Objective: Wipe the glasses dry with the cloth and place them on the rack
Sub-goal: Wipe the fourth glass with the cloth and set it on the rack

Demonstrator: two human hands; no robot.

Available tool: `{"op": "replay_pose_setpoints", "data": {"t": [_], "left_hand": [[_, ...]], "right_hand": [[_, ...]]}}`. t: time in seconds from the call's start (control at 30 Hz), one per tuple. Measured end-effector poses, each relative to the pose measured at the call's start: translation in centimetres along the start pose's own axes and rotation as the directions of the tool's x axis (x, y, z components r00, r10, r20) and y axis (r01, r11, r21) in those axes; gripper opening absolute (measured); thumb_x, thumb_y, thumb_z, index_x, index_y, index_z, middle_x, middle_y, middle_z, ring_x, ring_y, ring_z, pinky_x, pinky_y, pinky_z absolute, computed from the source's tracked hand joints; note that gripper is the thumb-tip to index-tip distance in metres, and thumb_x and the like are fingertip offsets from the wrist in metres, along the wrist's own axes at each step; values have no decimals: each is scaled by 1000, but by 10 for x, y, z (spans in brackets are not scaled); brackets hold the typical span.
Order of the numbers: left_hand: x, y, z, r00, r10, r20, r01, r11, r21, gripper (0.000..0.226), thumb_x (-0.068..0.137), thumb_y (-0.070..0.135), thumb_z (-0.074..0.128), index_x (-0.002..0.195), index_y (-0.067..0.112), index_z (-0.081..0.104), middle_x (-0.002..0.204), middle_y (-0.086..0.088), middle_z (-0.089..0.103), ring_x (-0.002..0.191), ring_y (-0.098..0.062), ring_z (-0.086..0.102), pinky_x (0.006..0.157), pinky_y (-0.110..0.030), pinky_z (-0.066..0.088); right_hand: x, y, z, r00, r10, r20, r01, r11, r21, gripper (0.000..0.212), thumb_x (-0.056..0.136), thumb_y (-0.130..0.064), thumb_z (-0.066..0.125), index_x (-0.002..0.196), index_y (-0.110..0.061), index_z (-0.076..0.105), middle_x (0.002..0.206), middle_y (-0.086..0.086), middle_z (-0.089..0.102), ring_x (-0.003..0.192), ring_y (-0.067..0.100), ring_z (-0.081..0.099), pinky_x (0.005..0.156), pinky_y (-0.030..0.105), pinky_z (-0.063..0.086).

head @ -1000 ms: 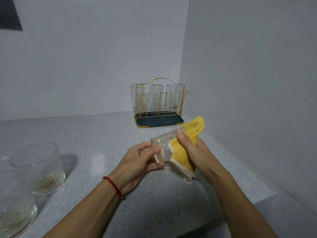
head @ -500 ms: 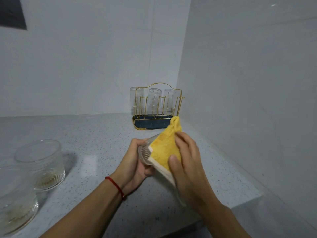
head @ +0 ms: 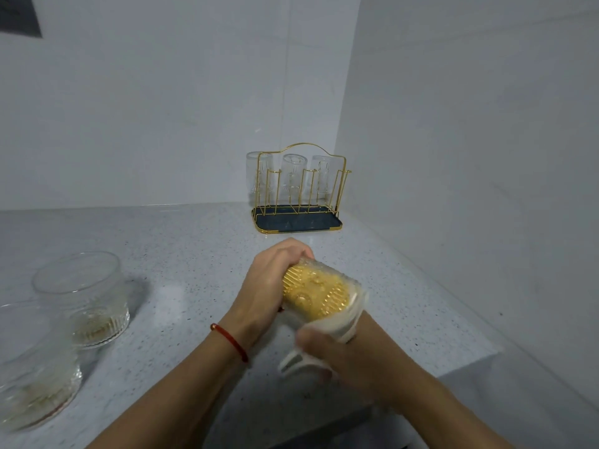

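My left hand (head: 270, 280) grips the base end of a clear patterned glass (head: 319, 294) held on its side above the counter. The yellow cloth (head: 311, 291) is stuffed inside the glass and shows through its wall, with its white edge (head: 337, 325) spilling out of the mouth. My right hand (head: 340, 354), blurred, holds that cloth end at the glass's mouth. The gold wire rack (head: 296, 202) with a dark tray stands in the far corner, with three glasses (head: 293, 176) upside down on its back pegs.
Two wide ribbed glass jars (head: 84, 299) (head: 32, 377) stand on the speckled counter (head: 181, 260) at the left. White walls close the corner behind and right of the rack. The counter's front edge runs under my forearms.
The cloth has gone from the outside of the glass to the inside. My left hand shifted to the base and my right hand dropped to the mouth.
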State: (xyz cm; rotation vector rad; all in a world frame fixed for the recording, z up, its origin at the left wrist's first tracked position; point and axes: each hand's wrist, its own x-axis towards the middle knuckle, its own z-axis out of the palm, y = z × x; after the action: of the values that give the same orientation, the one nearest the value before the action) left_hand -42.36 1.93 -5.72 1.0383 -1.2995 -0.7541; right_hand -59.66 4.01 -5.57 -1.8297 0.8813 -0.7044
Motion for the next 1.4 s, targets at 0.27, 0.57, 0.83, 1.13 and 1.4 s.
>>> {"op": "replay_pose_setpoints", "data": {"t": [0.27,0.57,0.83,1.13,1.4], "left_hand": [[-6,-5,-2,986,-106,129,115,991,-69,54,94,60,40,93,13,66,66,-4,61,51,-16,56,43,-28,40],[-2,-18,-5,931,365,-3,-355,907,228,53,100,45,31,98,14,74,83,-5,73,71,-19,69,53,-35,53],[-2,-9,-6,795,-525,304,587,792,-167,57,95,64,39,69,15,51,45,0,36,33,-12,26,43,-19,13],[-3,-15,-9,888,458,30,-450,857,249,51,97,42,35,114,11,73,83,-1,69,69,-14,64,58,-24,47],[-1,-7,-6,942,-321,96,332,932,-145,48,106,42,35,85,14,67,54,0,52,41,-16,40,35,-20,29]], "right_hand": [[8,-8,-30,998,-47,28,54,948,-313,56,81,-63,72,124,-29,67,108,2,75,92,23,73,78,40,61],[-5,-7,-6,975,195,107,-220,776,590,51,77,-52,67,117,-20,67,77,2,73,60,13,67,53,24,55],[13,-6,-40,964,-196,178,256,523,-813,62,82,-68,66,133,-32,64,129,-9,67,117,13,62,93,24,48],[1,-1,-16,984,51,172,-150,761,631,58,69,-60,82,115,-25,75,90,10,73,63,15,65,47,22,50],[16,-8,-29,954,-283,100,288,765,-576,57,82,-60,71,130,-30,65,119,-8,72,104,13,68,87,35,59]]}}
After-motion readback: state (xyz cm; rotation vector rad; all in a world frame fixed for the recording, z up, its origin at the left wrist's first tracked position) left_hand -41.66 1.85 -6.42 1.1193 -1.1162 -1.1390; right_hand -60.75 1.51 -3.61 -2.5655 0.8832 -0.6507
